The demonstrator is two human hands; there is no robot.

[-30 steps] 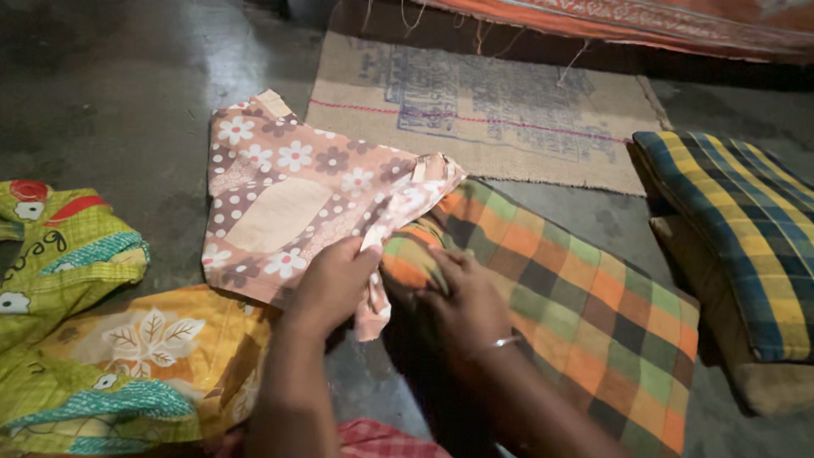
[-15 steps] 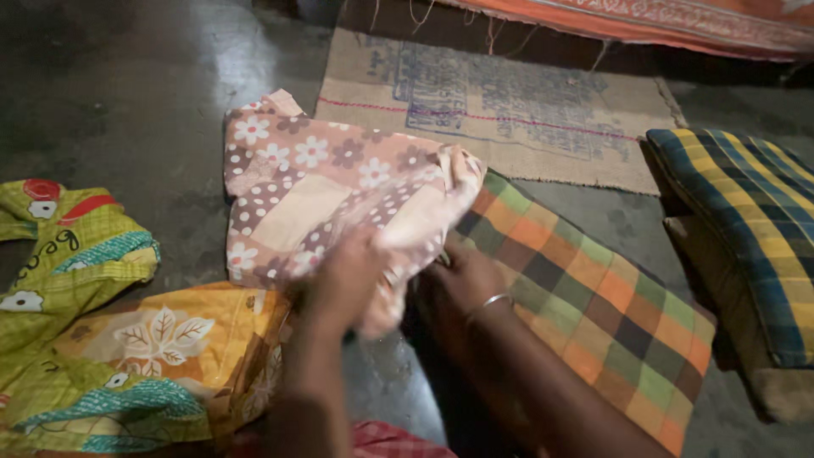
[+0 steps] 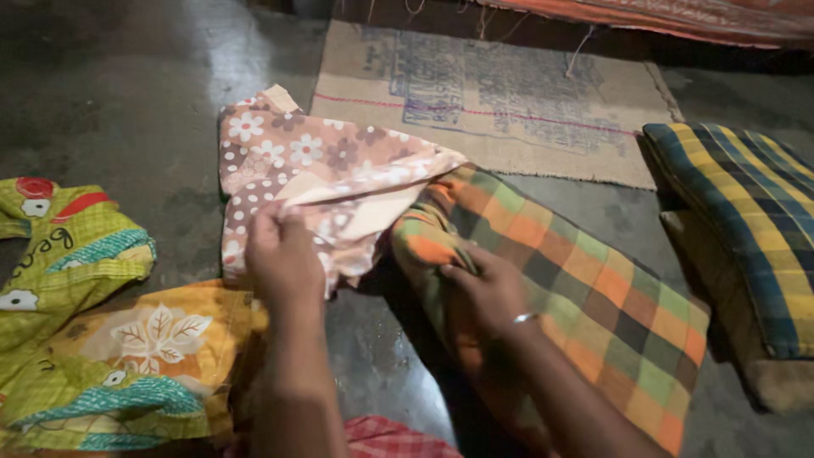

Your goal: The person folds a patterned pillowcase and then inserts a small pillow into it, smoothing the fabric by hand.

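We see both our bare forearms reach forward from the bottom edge, running side by side with a gap between them. Our left hand [image 3: 284, 254] sits back-up, knuckles raised, fingers curled down and pinched closed at the tips. Our right hand [image 3: 485, 288] lies lower and flatter, palm down, fingers stretched toward the left and pressed together, thumb tucked under. A thin silver bangle [image 3: 525, 318] rings our right wrist. Both wrists are nearly straight, elbows out of view.
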